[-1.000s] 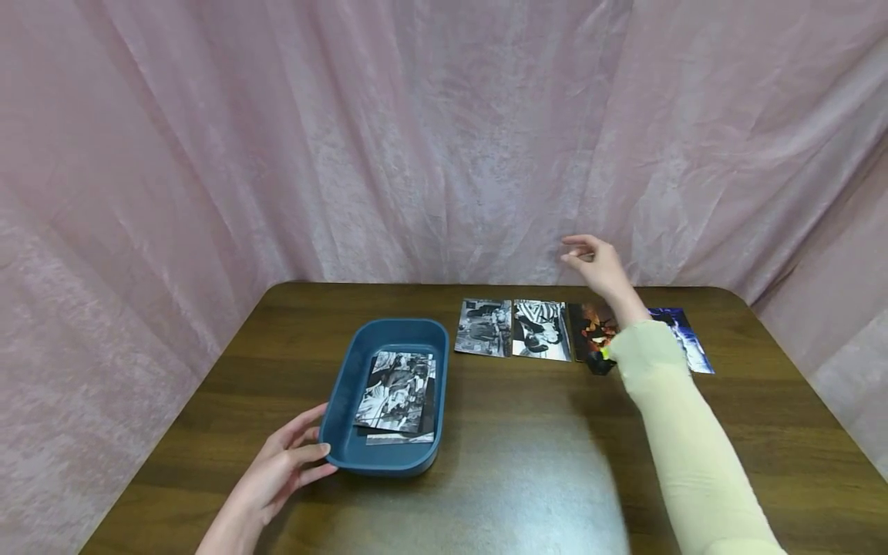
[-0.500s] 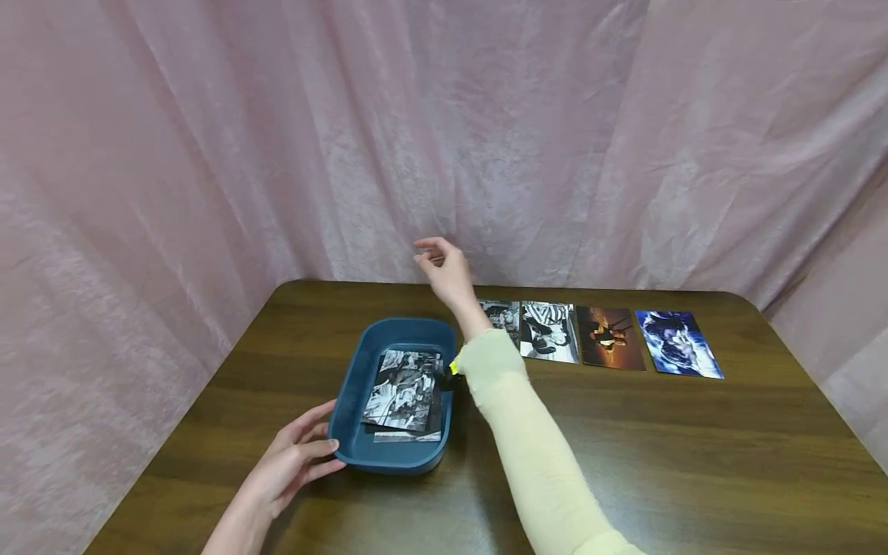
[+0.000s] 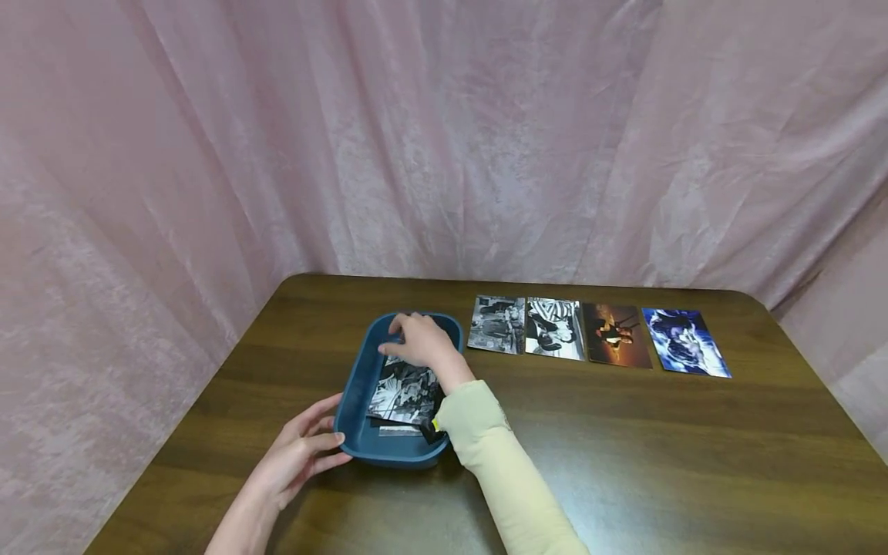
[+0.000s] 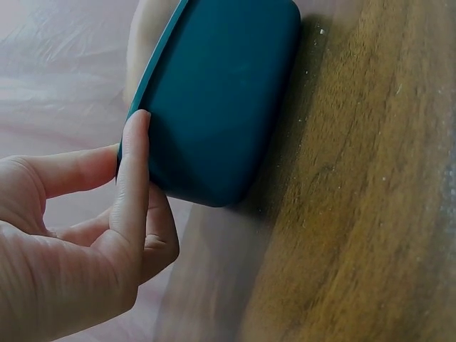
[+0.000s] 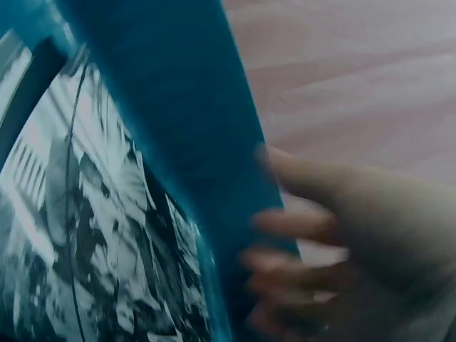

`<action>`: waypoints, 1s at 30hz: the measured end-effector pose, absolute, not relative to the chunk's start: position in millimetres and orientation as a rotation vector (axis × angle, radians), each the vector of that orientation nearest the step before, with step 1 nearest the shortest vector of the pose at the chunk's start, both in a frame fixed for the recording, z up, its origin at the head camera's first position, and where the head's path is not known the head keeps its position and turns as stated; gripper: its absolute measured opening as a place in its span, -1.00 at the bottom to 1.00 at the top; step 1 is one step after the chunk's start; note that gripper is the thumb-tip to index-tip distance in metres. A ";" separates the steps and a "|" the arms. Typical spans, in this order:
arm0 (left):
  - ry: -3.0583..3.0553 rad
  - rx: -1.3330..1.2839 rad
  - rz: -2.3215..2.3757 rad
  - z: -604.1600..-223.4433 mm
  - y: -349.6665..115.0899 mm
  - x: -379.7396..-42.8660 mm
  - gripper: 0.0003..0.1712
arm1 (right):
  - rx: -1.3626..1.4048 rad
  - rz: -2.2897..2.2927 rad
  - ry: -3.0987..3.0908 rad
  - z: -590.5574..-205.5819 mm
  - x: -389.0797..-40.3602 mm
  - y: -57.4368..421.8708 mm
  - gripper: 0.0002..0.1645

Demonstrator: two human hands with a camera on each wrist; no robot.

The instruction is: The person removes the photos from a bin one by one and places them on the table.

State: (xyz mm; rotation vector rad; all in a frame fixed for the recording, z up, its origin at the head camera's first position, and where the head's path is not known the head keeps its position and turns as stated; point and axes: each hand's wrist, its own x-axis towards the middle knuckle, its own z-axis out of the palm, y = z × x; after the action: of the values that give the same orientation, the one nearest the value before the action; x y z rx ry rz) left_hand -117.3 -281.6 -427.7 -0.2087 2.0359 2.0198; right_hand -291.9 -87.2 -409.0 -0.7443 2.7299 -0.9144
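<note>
- The left hand (image 3: 294, 455) reaches in from the lower left, wrist bare, and pinches the near left corner of a blue bin (image 3: 391, 460) between thumb and fingers; the left wrist view shows the fingertips at its rim.
- The right hand (image 3: 423, 339) hangs over the far end of the bin, fingers loosely bent, with a gap between thumb and forefinger and nothing visible in its hold (its fingers are blurred in the right wrist view, so I cannot tell whether they touch the wall).
- The right forearm, in a pale yellow sleeve (image 3: 509, 478), slants up from the bottom edge across the bin's right side.
- The bin rests on a brown wooden bench (image 3: 624, 447), with a stack of black-and-white photos (image 3: 402, 397) lying inside it.
- To its right, a row of four cards: grey (image 3: 496, 324), black-and-white (image 3: 555, 329), orange-brown (image 3: 617, 335), blue-and-white (image 3: 685, 341).
- Compared with half a second earlier, the right hand is lower, over the bin rather than up against the pink curtain (image 3: 444, 139), and the grey card is fully uncovered; the left hand keeps the same hold.
</note>
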 end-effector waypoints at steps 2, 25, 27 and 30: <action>2.037 -0.205 2.025 -427.5 -282.0 -117.1 -0.17 | -0.715 -0.625 2.727 -409.2 -286.6 -84.3 -0.10; 2.028 -0.222 2.033 -427.8 -281.0 -116.5 -0.17 | -0.652 -0.289 2.787 -411.7 -280.0 -82.8 0.29; 2.027 -0.225 2.031 -428.1 -281.1 -116.6 -0.17 | -0.637 -0.330 2.775 -411.7 -280.0 -83.5 0.25; 2.029 -0.225 2.031 -428.4 -281.0 -116.6 -0.17 | -0.592 -0.406 2.738 -411.5 -280.5 -84.5 0.19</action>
State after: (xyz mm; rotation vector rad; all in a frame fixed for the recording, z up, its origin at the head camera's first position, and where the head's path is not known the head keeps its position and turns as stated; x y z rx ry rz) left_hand -116.6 -281.0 -428.4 -0.2252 2.0286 2.0307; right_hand -280.5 -84.5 -411.5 -0.5921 2.7383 -0.4058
